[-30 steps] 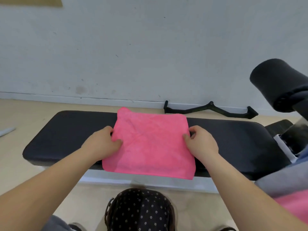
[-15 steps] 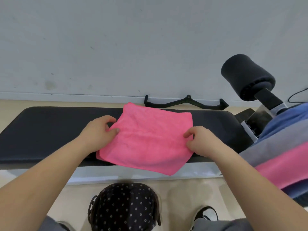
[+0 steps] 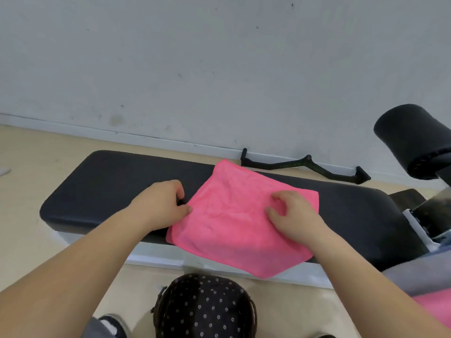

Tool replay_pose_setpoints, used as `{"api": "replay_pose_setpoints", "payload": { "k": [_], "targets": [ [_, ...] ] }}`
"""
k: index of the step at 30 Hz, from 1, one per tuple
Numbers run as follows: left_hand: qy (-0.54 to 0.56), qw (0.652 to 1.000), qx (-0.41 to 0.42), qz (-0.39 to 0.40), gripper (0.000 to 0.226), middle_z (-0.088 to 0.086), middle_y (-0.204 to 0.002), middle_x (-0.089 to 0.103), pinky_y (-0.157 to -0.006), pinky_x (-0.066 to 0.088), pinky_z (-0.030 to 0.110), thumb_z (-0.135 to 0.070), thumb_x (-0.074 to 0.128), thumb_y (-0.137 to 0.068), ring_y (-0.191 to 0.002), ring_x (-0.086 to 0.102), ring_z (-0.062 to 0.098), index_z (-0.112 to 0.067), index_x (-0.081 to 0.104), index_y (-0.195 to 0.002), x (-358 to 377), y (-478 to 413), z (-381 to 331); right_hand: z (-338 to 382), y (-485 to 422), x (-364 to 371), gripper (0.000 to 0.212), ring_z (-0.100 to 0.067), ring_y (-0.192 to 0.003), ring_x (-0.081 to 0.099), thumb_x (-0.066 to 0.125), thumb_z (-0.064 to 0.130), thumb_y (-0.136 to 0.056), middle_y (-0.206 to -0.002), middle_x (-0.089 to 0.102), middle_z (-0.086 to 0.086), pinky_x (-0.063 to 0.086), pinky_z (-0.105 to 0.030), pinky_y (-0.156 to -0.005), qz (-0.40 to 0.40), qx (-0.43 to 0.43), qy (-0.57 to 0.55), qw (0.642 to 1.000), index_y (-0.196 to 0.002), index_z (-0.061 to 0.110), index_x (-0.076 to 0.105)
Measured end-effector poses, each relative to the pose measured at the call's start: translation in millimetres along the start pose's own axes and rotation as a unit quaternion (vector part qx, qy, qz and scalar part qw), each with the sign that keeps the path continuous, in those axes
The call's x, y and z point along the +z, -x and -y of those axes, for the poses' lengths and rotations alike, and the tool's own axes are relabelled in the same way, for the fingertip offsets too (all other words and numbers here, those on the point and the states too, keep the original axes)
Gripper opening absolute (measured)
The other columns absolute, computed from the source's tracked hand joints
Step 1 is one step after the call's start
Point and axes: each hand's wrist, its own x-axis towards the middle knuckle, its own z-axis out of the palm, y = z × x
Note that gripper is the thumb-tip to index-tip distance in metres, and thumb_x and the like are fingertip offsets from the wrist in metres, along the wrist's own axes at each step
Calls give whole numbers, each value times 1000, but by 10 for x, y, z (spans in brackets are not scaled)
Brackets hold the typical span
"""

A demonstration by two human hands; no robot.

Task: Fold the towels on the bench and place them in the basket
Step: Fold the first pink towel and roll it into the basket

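Note:
A pink towel (image 3: pixel 234 223) lies spread at a slant on the black padded bench (image 3: pixel 117 189), its near corner hanging over the front edge. My left hand (image 3: pixel 158 206) is at the towel's left edge, fingers curled, thumb pinching the cloth. My right hand (image 3: pixel 292 215) sits on the towel's right part, fingers and thumb curled down into the fabric. The basket (image 3: pixel 205 308), lined with dark dotted cloth, stands on the floor just below the bench.
A grey towel (image 3: pixel 415 276) and another pink towel (image 3: pixel 436 306) lie at the lower right. A black roller pad (image 3: pixel 412 140) rises at the bench's right end. A black handle bar (image 3: pixel 305 164) lies on the floor by the wall.
The view swung back left. My right hand moved from the towel's right edge onto its top. The towel is turned a little more aslant; my left hand stays at its left edge.

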Motion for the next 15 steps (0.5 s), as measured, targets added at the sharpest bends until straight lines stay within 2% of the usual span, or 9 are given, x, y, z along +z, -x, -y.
{"api": "replay_pose_setpoints", "payload": {
  "k": [3, 7, 11, 15],
  "targets": [
    [19, 1000, 9, 8, 21, -11, -86, 66, -77, 59, 39, -42, 75, -86, -80, 63, 9, -26, 62, -89, -11, 47, 10, 179, -122, 59, 46, -21, -135, 51, 63, 30, -97, -144, 58, -5, 36, -28, -112, -39, -24, -18, 999, -140, 12, 60],
    [10, 998, 21, 51, 25, -8, -90, 66, -79, 58, 40, -45, 71, -86, -84, 63, 13, -23, 60, -90, 52, 60, -41, 467, -246, 108, 39, -14, -132, 52, 62, 23, -98, -141, 60, 1, 32, -17, -102, -78, -57, -88, 991, -136, 15, 64],
    [9, 999, -3, 53, 36, -4, -88, 63, -70, 55, 36, -48, 73, -80, -82, 63, 18, -20, 53, -90, 43, 0, -20, 768, -519, 174, 37, -12, -130, 56, 57, 24, -99, -136, 64, 6, 36, -20, -97, -70, -40, -123, 989, -135, 18, 65],
    [10, 998, 5, 64, 37, -3, -84, 64, -68, 52, 34, -50, 75, -82, -80, 64, 19, -18, 55, -82, 49, -29, 3, 935, -996, 237, 39, -18, -117, 62, 58, 35, -97, -126, 68, 0, 46, -30, -95, -41, -7, -77, 996, -132, 19, 66]
  ]
}}
